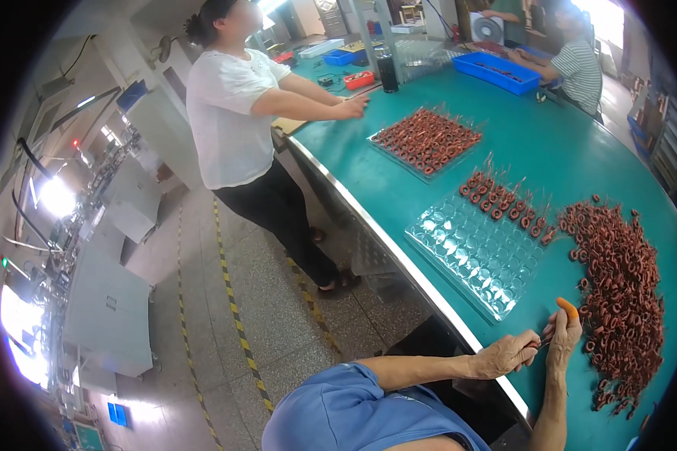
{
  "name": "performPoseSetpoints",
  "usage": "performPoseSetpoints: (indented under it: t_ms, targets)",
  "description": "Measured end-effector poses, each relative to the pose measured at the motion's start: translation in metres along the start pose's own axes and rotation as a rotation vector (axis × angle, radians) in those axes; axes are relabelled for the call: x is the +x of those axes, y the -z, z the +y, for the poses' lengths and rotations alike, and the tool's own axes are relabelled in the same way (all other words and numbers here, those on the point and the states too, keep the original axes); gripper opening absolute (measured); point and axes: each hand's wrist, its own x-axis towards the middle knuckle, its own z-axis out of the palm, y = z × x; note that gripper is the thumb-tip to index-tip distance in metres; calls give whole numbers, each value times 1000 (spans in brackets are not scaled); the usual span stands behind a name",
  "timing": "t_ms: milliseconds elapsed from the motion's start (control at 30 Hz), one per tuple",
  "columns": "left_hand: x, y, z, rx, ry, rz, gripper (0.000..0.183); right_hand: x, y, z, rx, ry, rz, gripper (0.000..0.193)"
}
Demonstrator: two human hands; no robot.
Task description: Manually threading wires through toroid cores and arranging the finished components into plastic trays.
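Left hand (504,357), lower right: fingers pinch thin wire (544,343), it seems
Right hand (564,337), just beside: grip cannot be told
Wire handling: gentle, steady pinch probably best

My green-topped workbench (594,169), edged in pale metal, spans the right of the frame. At centre-left, I face speckled floor (205,286) marked with yellow-and-black tape (234,308). Grey cabinets (105,323) line the left, near glaring light (56,197). Upper right: a bright opening (605,16).
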Motion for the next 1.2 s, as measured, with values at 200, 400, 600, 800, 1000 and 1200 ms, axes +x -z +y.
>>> performPoseSetpoints:
  t_ms: [200, 400, 600, 800, 1000, 1200]
  targets:
    - [0, 0, 1, 4, 41, 15, 23, -1, -5, -5, -69, -8, -11, 23]
    - [-2, 1, 6, 58, 36, -14, 21, -2, -3, -2, -63, -1, -18, 23]
    - [2, 0, 7, 33, 74, -9, 20, -4, -2, -10, -84, -32, -7, 23]
    - [2, 4, 9, 79, 42, 7, 23, 1, -6, -15, -50, -44, -13, 22]
    - [1, 3, 8, 82, 41, 8, 26, 0, -1, -10, -24, -51, -7, 22]
    - [-2, 3, 7, 89, 33, 70, 27, -1, -2, -14, 14, -90, -9, 23]
